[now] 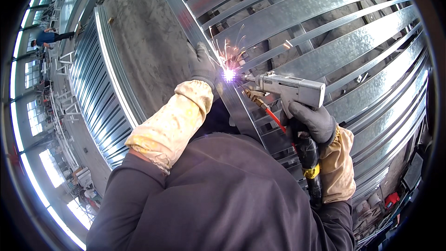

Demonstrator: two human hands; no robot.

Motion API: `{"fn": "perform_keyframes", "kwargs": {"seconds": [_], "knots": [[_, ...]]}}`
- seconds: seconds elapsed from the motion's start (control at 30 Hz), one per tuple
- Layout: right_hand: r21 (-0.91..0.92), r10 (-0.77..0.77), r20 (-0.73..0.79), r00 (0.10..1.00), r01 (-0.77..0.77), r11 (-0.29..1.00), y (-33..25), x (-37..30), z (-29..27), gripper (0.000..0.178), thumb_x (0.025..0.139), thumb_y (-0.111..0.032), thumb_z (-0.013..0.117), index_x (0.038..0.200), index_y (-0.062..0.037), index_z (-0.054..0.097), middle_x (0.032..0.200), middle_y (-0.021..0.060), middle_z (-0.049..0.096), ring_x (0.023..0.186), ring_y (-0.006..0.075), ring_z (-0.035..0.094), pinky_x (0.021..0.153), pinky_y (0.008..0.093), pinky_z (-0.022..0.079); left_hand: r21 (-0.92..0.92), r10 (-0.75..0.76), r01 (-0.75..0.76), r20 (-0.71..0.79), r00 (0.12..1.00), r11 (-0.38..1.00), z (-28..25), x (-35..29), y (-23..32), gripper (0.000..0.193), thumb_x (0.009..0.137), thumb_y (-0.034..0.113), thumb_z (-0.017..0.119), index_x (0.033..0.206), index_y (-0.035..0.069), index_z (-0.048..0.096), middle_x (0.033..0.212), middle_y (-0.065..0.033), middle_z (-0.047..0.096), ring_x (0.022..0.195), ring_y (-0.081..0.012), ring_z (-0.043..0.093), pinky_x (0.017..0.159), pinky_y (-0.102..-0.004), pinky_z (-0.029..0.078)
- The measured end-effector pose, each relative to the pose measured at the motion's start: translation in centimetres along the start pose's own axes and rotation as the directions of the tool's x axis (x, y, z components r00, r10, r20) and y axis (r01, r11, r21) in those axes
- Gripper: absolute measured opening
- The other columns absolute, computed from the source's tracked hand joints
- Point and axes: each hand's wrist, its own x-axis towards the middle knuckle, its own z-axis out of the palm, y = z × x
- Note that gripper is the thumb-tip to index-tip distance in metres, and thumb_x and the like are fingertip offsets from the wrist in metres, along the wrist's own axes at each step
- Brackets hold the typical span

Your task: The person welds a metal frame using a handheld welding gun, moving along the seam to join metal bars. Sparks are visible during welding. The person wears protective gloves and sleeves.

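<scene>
In my right hand, in a dark grey glove, is a grey pistol-shaped handheld laser welding gun. Its nozzle points left at a bright violet-white spot on a galvanized steel beam, and orange sparks fly up from there. A red hose and a thick black cable with a yellow band run from the gun. My left hand, also gloved, rests against the beam's left edge beside the sparks, fingers extended and apart. Tan protective sleeves cover both forearms.
Shiny parallel steel slats join the beam and stretch away to the right. More long metal profiles lie stacked on the left beyond the concrete floor. A person in blue stands at the far left. A red object sits at lower right.
</scene>
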Motion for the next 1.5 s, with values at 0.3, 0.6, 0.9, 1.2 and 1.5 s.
{"fn": "perform_keyframes", "kwargs": {"seconds": [0.3, 0.6, 0.9, 1.2, 1.5], "knots": [[0.018, -0.017, 0.0, 1.0, 0.017, 1.0, -0.1, -0.1, 0.0, 0.041, 0.088, -0.03, 0.063, 0.113, 0.0017, 0.057, 0.077, 0.0079, 0.064, 0.053, 0.0128, 0.06, 0.044, 0.0238, 0.047, -0.054, -0.052, 0.053, 0.008, 0.999, 0.997, 0.0, 0.5, -1.1, 0.031, 0.103, 0.022, 0.042, 0.118, -0.004, 0.052, 0.096, -0.0073, 0.059, 0.08, -0.0115, 0.052, 0.072, -0.0274, 0.047], [0.058, 0.012, 0.041, 0.999, -0.015, 0.998, -0.1, 0.4, -0.7, 0.038, 0.091, -0.024, 0.061, 0.118, 0.0032, 0.054, 0.078, 0.0071, 0.063, 0.055, 0.0117, 0.06, 0.045, 0.0229, 0.048, -0.104, -0.092, 0.092, 0.009, 0.996, 0.99, 0.2, 1.1, -1.6, 0.04, 0.103, 0.023, 0.042, 0.131, -0.006, 0.043, 0.119, -0.0173, 0.056, 0.104, -0.0226, 0.055, 0.091, -0.0315, 0.044], [0.091, 0.017, -0.002, 1.0, -0.017, 0.996, 1.0, 0.1, -1.0, 0.045, 0.086, -0.031, 0.064, 0.115, 0.002, 0.056, 0.078, 0.0095, 0.064, 0.051, 0.014, 0.06, 0.045, 0.0241, 0.047, -0.106, -0.089, 0.086, -0.021, 0.996, 0.991, 0.7, 1.4, -1.5, 0.048, 0.103, 0.024, 0.042, 0.138, -0.008, 0.037, 0.132, -0.0224, 0.053, 0.118, -0.0281, 0.055, 0.098, -0.0321, 0.042], [0.028, 0.006, -0.008, 1.0, -0.006, 1.0, 1.7, -0.8, -1.4, 0.047, 0.085, -0.036, 0.065, 0.113, 0.0009, 0.057, 0.077, 0.0096, 0.065, 0.05, 0.0136, 0.06, 0.043, 0.0241, 0.046, -0.072, -0.067, 0.066, -0.007, 0.998, 0.995, 0.8, 1.5, -1.2, 0.049, 0.103, 0.025, 0.043, 0.14, -0.007, 0.035, 0.133, -0.0204, 0.054, 0.115, -0.0236, 0.057, 0.096, -0.0301, 0.043], [0.046, 0.016, 0.024, 1.0, -0.017, 0.999, 1.3, -0.3, -1.8, 0.049, 0.09, -0.029, 0.062, 0.124, 0.005, 0.051, 0.076, 0.0086, 0.064, 0.053, 0.0127, 0.06, 0.045, 0.0236, 0.047, -0.159, -0.111, 0.115, 0.036, 0.993, 0.981, 1.2, 2.9, -2.6, 0.051, 0.103, 0.024, 0.043, 0.142, -0.006, 0.033, 0.134, -0.0195, 0.053, 0.115, -0.0228, 0.056, 0.097, -0.0292, 0.042]]}}
